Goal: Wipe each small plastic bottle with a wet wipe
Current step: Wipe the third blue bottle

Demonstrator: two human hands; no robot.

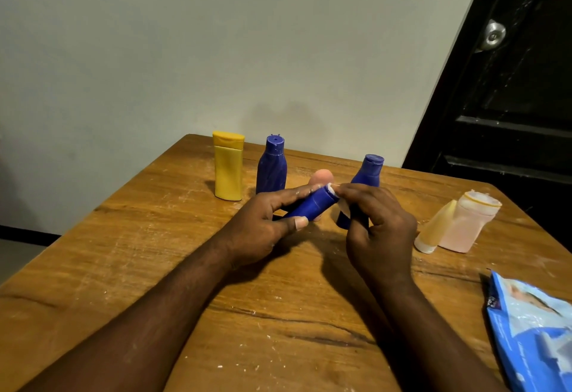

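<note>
Leaving a flat yellow plastic bottle [228, 168] standing upright at the far left of the scratched wooden table [123, 268], with a dark blue waisted plastic bottle [271, 165] upright just beside it. Gripping a small blue cylindrical plastic bottle [311, 204] in the left hand [263, 224], fingers curled over the top and thumb underneath, and holding it tilted above the middle of the table, far end raised toward the right. Half hiding a pale pink rounded bottle [322, 177] behind it. Pinching a white wet wipe [343, 208] in the curled fingers of the right hand [380, 224] and pressing it against that raised end. Partly covering a second dark blue plastic bottle [370, 172] standing behind the right hand. Leaving a pale yellow tube [433, 227] and a pale pink translucent bottle [467, 224] lying touching further right, and a blue wet-wipe packet [532, 329] at the near right edge.

Apparently wiping the end of the held bottle, somewhere mid-task. Next, probably calling for turning the bottle in the left hand while drawing the wipe down its body, then setting it down and taking up another.
</note>
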